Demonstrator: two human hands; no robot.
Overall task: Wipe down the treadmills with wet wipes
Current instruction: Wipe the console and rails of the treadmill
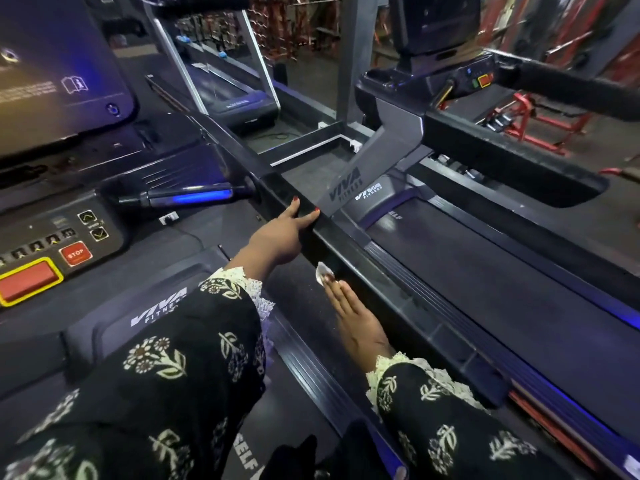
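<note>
I stand on a black treadmill whose long side handrail (367,271) runs from the console towards the lower right. My left hand (282,237) rests on the inner face of that rail, fingers curled over its top edge. My right hand (356,320) lies flat with straight fingers, pressing a small white wet wipe (323,271) against the rail's inner side. Only a corner of the wipe shows beyond my fingertips. Both arms wear black floral sleeves with lace cuffs.
The console (45,261) with a red STOP button and a large red button is at the left, below a dark screen (52,74). A blue-lit grip (194,197) juts out. A second treadmill's belt (485,289) lies to the right, with red gym racks beyond.
</note>
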